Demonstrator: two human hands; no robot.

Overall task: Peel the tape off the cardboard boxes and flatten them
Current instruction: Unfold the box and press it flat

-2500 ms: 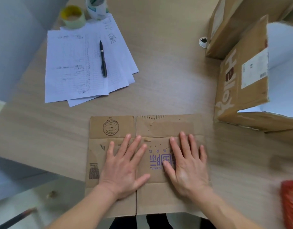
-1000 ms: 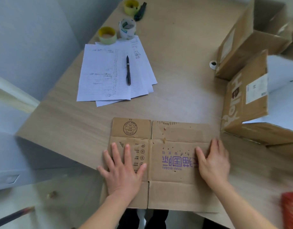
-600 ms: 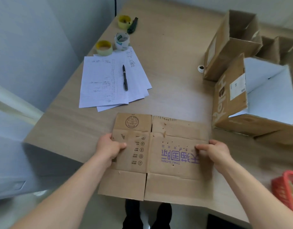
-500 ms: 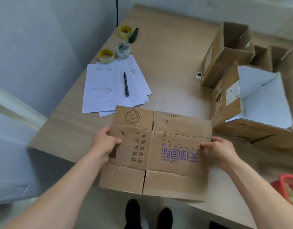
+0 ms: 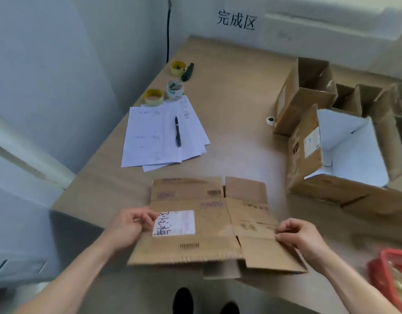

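While the flattened box (image 5: 209, 225) is held over the near bench (image 5: 236, 123) edge, white label (image 5: 174, 223) side up, the left hand (image 5: 129, 225) pinches its left edge w/ curled fingers and the right hand (image 5: 297, 234) pinches its right edge likewise. Beyond: papers (image 5: 159, 137) w/ a pen (image 5: 177, 131), tape rolls (image 5: 153, 97). Open boxes (image 5: 306, 186) stand at right.
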